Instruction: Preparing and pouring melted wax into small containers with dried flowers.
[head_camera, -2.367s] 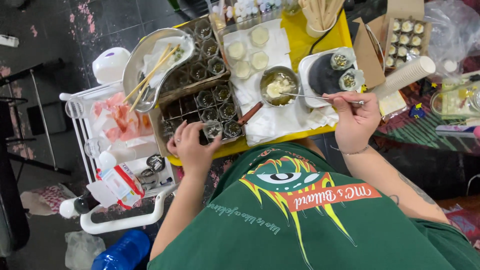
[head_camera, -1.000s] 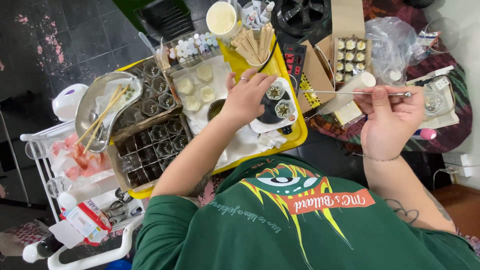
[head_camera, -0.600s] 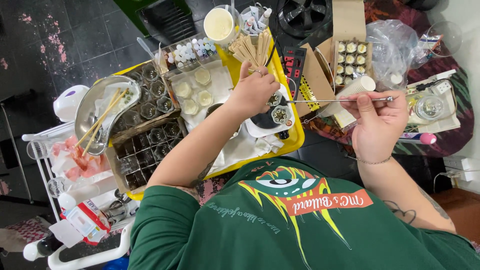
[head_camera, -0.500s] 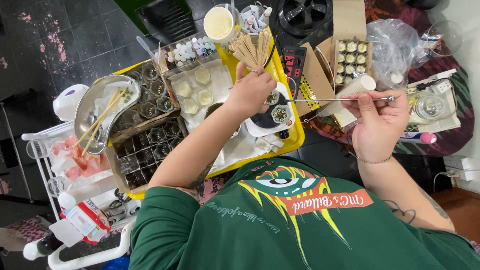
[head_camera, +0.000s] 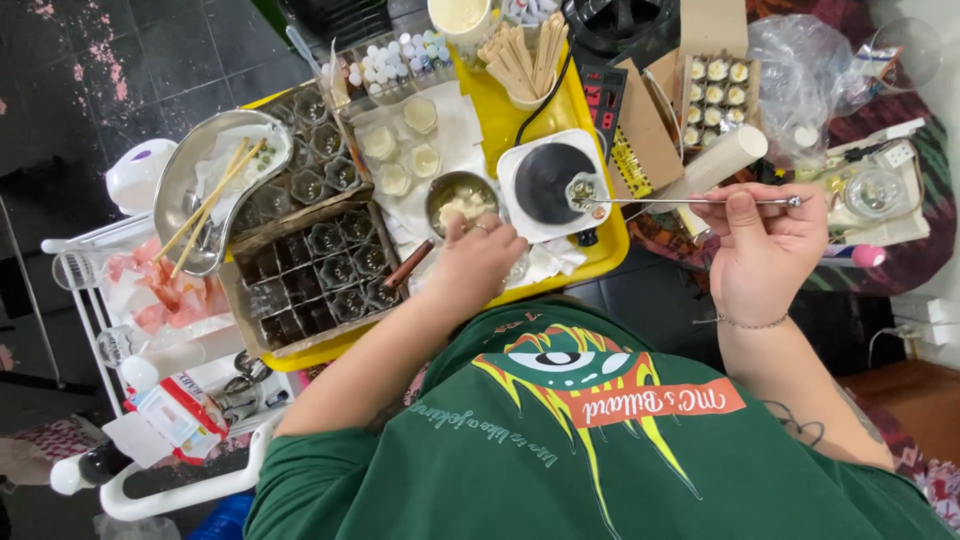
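My left hand (head_camera: 475, 265) rests low over the white paper towel at the front of the yellow tray (head_camera: 608, 250), its fingers closed around a small glass cup (head_camera: 518, 268) that is mostly hidden. Just beyond it stands a small metal pot (head_camera: 462, 203) of pale wax with a brown handle. My right hand (head_camera: 765, 245) pinches a long thin metal tool (head_camera: 690, 201) held level. The tool's tip reaches a single small glass cup (head_camera: 583, 190) on the black disc of the white hot plate (head_camera: 548, 182).
A cardboard box (head_camera: 320, 270) with dividers holds several empty glass cups. A metal kidney dish (head_camera: 215, 190) with wooden sticks sits at the left. A cup of wooden sticks (head_camera: 525, 60), a box of filled cups (head_camera: 715, 95) and stacked paper cups (head_camera: 715, 160) lie behind.
My left hand has drawn back from the hot plate to the tray's front; one cup stands on the plate where two stood. My right hand still holds the tool level.
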